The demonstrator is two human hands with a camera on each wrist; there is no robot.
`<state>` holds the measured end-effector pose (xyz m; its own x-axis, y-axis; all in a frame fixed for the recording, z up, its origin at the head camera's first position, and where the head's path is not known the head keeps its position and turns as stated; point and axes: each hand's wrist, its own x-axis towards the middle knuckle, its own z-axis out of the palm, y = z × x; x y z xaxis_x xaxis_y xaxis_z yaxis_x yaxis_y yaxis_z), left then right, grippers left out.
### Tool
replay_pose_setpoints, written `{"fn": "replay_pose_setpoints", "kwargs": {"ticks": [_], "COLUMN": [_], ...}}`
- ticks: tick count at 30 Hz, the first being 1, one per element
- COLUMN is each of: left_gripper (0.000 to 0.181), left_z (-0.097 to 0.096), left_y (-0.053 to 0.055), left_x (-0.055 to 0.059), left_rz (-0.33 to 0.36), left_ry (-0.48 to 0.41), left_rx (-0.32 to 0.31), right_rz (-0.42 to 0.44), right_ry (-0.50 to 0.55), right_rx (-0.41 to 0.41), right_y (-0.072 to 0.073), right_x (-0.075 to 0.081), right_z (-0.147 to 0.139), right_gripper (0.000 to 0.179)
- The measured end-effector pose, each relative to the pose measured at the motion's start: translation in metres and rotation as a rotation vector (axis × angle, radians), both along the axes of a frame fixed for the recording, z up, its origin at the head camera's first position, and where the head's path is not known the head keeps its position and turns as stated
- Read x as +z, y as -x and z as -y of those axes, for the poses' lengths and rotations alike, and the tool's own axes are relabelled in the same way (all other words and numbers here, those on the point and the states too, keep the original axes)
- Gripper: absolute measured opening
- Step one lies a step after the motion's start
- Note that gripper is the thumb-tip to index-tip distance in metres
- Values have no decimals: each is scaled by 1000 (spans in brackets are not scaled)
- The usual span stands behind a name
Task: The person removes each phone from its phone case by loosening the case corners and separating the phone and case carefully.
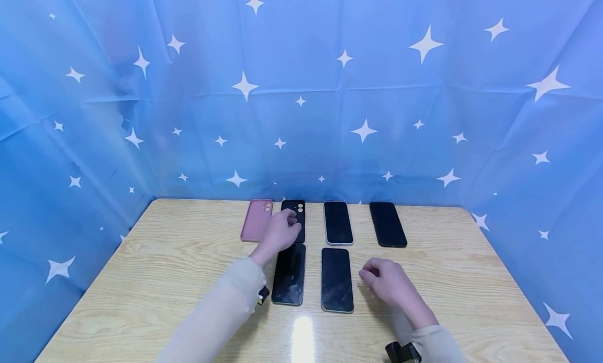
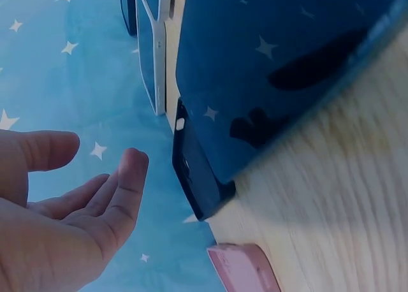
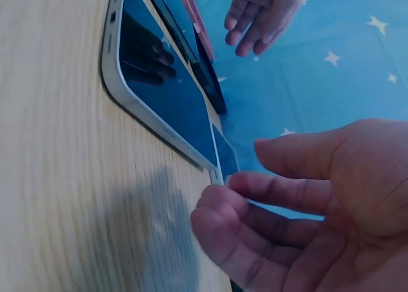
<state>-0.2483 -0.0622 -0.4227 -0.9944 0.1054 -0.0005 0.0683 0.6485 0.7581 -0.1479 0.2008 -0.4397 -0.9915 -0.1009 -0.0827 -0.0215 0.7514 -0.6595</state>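
My left hand (image 1: pixel 281 230) hovers over a black phone case (image 1: pixel 293 204) in the back row, its fingers relaxed and slightly bent. The left wrist view shows a gap between thumb and fingertips with nothing in it. A pink phone case (image 1: pixel 256 222) lies just left of the black one. Below the left wrist lies a dark-screened phone (image 1: pixel 289 275), screen up. My right hand (image 1: pixel 387 280) hangs loosely curled and holds nothing. Nearest to it, on its left, is a second phone (image 1: pixel 337 280) with a light frame, which shows large in the right wrist view.
Farther back on the wooden table (image 1: pixel 188 279) lie a phone with a pale edge (image 1: pixel 338 223) and an all-black phone-shaped item (image 1: pixel 388 224). A blue curtain (image 1: pixel 301 117) with white stars stands along the table's back and sides.
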Motion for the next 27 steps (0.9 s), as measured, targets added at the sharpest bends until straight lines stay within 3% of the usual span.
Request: {"fn": "replay_pose_setpoints", "kwargs": {"ticks": [7, 18, 27], "left_gripper": [37, 37, 37], "left_z": [-11, -32, -44], "left_y": [-3, -4, -1], "left_x": [-4, -12, -18], "left_rz": [-5, 36, 66], "left_ry": [-8, -8, -4], "left_rx": [-37, -91, -107], "right_rz": [-132, -403, -451], "right_ry": [-13, 60, 113], "right_rx": [-28, -75, -103], "right_y": [10, 24, 31], "right_x": [0, -8, -13], "right_z": [-9, -13, -14], "right_gripper": [9, 14, 19]}}
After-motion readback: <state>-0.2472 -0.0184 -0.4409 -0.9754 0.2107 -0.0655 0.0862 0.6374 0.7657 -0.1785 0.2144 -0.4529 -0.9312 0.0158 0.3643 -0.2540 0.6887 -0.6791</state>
